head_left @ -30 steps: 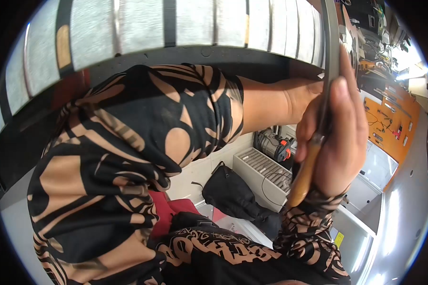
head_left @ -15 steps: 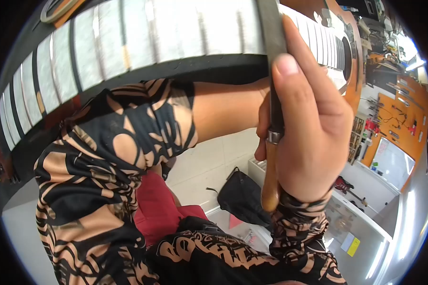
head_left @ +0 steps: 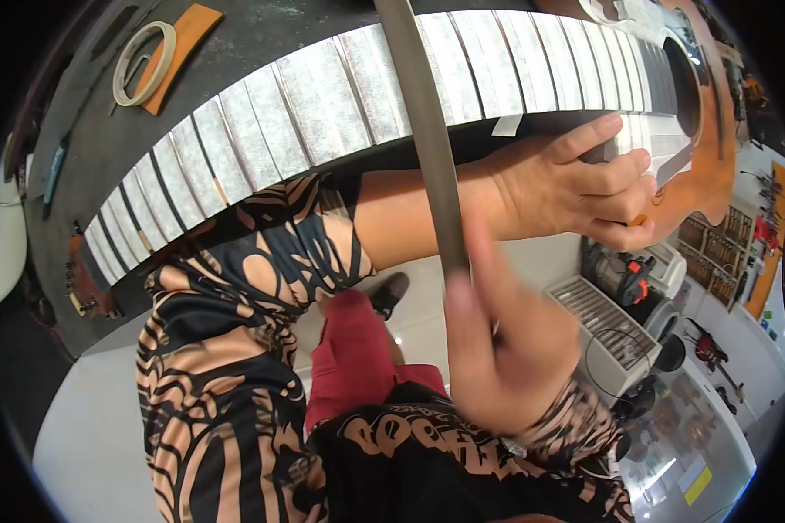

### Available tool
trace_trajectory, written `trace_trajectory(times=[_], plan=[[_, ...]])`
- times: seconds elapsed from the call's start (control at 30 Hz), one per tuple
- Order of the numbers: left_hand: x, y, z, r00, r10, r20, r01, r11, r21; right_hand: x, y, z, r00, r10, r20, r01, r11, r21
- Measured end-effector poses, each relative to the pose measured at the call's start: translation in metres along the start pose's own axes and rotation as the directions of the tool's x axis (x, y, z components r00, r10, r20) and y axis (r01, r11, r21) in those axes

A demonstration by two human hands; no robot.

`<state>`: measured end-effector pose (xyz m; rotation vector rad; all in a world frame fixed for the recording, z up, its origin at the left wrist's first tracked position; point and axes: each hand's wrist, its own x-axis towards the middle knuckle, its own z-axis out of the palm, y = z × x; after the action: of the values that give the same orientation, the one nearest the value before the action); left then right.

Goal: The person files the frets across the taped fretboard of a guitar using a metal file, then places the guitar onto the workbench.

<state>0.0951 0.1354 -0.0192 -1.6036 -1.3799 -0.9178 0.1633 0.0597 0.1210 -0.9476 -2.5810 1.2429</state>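
Note:
My right hand [head_left: 514, 349], partly blurred, is closed round the lower end of a long flat metal file [head_left: 432, 139]. The file crosses above my left forearm and the guitar neck [head_left: 323, 96], whose fretboard is covered with pale tape strips between the frets. My left hand [head_left: 584, 187] rests at the body end of the neck, its fingers bent and apart, touching the edge of the guitar body [head_left: 710, 166]. A small loose tape flap [head_left: 507, 125] sticks out from the neck's near edge. The file's handle is hidden by my right hand.
A tape roll [head_left: 144, 64] lies on an orange piece [head_left: 189, 35] on the dark bench [head_left: 262, 30]. The headstock [head_left: 92, 283] is at the left. Below are a ribbed white box [head_left: 606, 327] and a glass-topped case [head_left: 680, 436].
My right hand and the file have moved left and down, away from my left hand, whose fingers now show. More of the neck and bench has come into view at the left.

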Motion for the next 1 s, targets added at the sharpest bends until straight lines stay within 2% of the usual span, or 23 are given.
trace_trajectory(times=[0.07, 0.1, 0.2, 0.23, 0.27, 0.3, 0.33, 0.37, 0.4, 0.47, 0.5, 0.53, 0.57, 0.67, 0.73, 0.87, 0.97, 1.0], plan=[[0.000, 0.007, 0.004, 0.999, -0.016, -0.030, 0.015, 0.998, -0.060, 0.037, 0.002, 0.008, 0.995, -0.052, -0.090, 0.057, 0.997, 0.052], [-0.001, 0.010, 0.001, 0.999, -0.039, 0.020, 0.040, 0.997, -0.070, 0.046, 0.004, 0.010, 0.978, -0.116, -0.176, 0.130, 0.989, 0.073], [-0.001, 0.009, 0.007, 0.997, -0.053, -0.055, 0.048, 0.996, -0.078, 0.013, -0.001, -0.007, 1.000, 0.014, 0.013, -0.015, 0.996, 0.093], [0.000, 0.006, 0.004, 0.999, -0.037, -0.023, 0.035, 0.997, -0.067, -0.009, 0.000, -0.010, 0.991, 0.094, 0.096, -0.101, 0.992, 0.078], [-0.002, 0.004, 0.003, 1.000, -0.022, 0.010, 0.023, 0.998, -0.051, -0.035, 0.016, -0.003, 0.998, -0.036, 0.047, 0.031, 0.995, 0.097], [-0.002, 0.008, 0.003, 0.998, -0.054, 0.011, 0.055, 0.996, -0.075, -0.059, 0.022, 0.004, 0.997, -0.078, 0.006, 0.076, 0.984, 0.158], [-0.002, 0.006, 0.002, 0.999, -0.047, 0.018, 0.048, 0.996, -0.069, -0.072, 0.016, 0.004, 0.998, 0.000, 0.067, -0.011, 0.986, 0.165], [-0.002, 0.005, 0.000, 0.999, -0.049, 0.013, 0.050, 0.993, -0.105, -0.076, 0.017, 0.012, 0.998, -0.048, -0.049, 0.057, 0.974, 0.218], [-0.001, 0.006, 0.001, 0.999, -0.054, 0.003, 0.054, 0.992, -0.117, -0.080, 0.022, 0.015, 0.998, -0.048, -0.049, 0.057, 0.973, 0.222], [-0.001, 0.009, 0.004, 0.998, -0.065, -0.017, 0.061, 0.988, -0.141, -0.063, 0.024, 0.012, 0.993, -0.096, -0.074, 0.104, 0.989, 0.109], [-0.001, 0.008, 0.005, 0.998, -0.058, -0.014, 0.056, 0.994, -0.089, -0.034, 0.013, 0.002, 0.999, -0.042, 0.024, 0.041, 0.998, 0.039], [-0.001, 0.007, 0.005, 0.999, -0.051, -0.006, 0.051, 0.998, -0.035, -0.002, 0.005, 0.003, 0.996, -0.070, -0.050, 0.071, 0.997, 0.018], [-0.001, 0.004, 0.002, 1.000, -0.006, 0.020, 0.006, 1.000, 0.016, 0.014, 0.001, 0.000, 0.996, -0.076, -0.056, 0.077, 0.997, 0.024], [0.000, 0.002, -0.001, 0.999, 0.009, 0.041, -0.007, 0.999, -0.037, 0.044, -0.010, -0.009, 0.987, 0.126, -0.098, -0.096, 0.958, 0.269], [0.001, 0.003, -0.004, 0.998, -0.001, 0.057, 0.006, 0.997, -0.083, 0.036, -0.007, -0.012, 0.975, 0.200, -0.098, -0.155, 0.926, 0.345], [0.000, 0.008, 0.006, 0.997, -0.063, -0.039, 0.056, 0.987, -0.153, -0.025, 0.016, -0.024, 0.972, 0.237, -0.006, -0.195, 0.813, 0.548], [0.000, 0.009, 0.006, 0.999, -0.048, -0.008, 0.046, 0.992, -0.113, -0.056, 0.030, -0.025, 0.976, 0.220, -0.008, -0.156, 0.717, 0.679], [0.000, 0.010, 0.007, 0.999, -0.051, -0.018, 0.048, 0.991, -0.128, -0.064, 0.034, -0.027, 0.964, 0.260, 0.049, -0.206, 0.619, 0.758]])
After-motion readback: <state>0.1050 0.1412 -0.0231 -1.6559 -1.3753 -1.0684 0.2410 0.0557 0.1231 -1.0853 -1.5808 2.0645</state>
